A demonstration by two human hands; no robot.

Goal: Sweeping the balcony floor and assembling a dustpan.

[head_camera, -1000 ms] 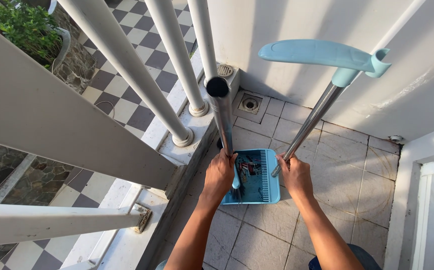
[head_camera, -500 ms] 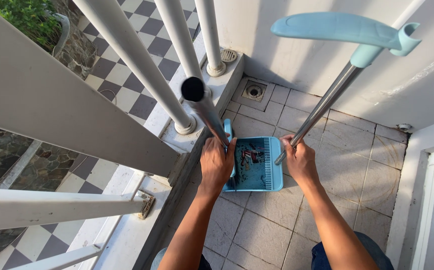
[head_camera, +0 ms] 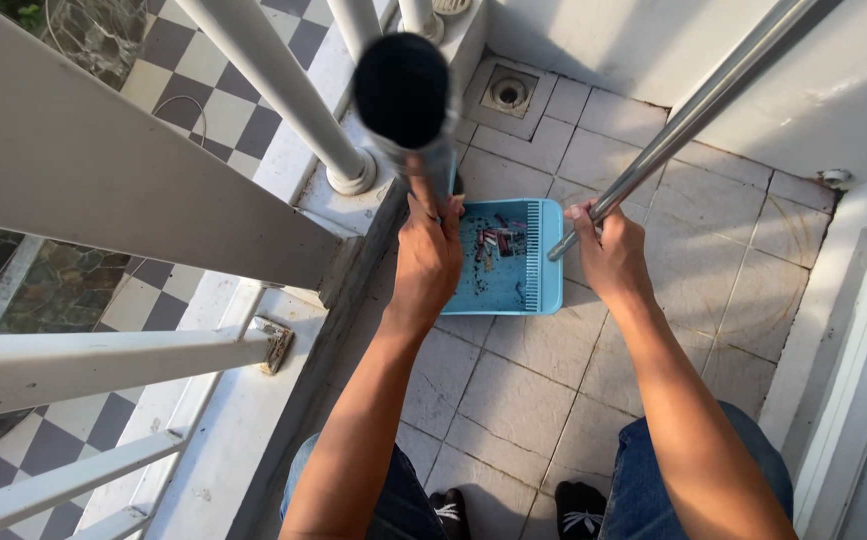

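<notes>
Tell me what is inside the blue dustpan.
The blue dustpan holds a small pile of dark and reddish debris near its far side. The left hand covers its left edge, so anything lying there is hidden.

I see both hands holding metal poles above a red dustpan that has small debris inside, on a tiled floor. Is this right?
Not quite: the dustpan is light blue, not red, as the head view shows. The rest holds: the left hand and the right hand each grip a metal pole above it, small debris lies inside, and it sits on the tiled floor.
</notes>
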